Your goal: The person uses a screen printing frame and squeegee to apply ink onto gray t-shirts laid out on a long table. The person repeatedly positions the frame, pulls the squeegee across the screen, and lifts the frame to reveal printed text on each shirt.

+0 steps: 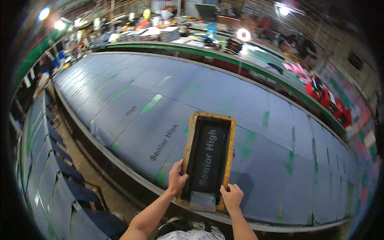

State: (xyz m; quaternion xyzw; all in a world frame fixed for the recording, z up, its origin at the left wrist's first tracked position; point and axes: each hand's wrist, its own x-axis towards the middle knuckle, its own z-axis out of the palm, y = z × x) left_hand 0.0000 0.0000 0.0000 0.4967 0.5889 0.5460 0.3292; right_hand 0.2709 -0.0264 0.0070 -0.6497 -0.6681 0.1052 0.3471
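A screen-printing frame [228, 156] with worn yellow wooden sides and a dark mesh carrying a pale line of lettering is held over the long printing table. My left hand [177, 179] grips its left side near the lower corner. On the opposite side, my right hand [232, 196] is closed around the lower right edge. A greyish translucent piece [203, 201] lies across the frame's near end. Beneath it are blue-grey fabric panels [132, 100] laid edge to edge. One panel, left of the frame, bears dark printed lettering [164, 143]. Whether the frame touches the fabric I cannot tell.
Green strips [151, 104] show between panels. To the left, more blue-grey pieces hang over a second long rack [52, 172], across a narrow aisle [86, 156]. Behind, another table [180, 48] holds stacks, with pink cloth [297, 72] and red items [326, 98] at right.
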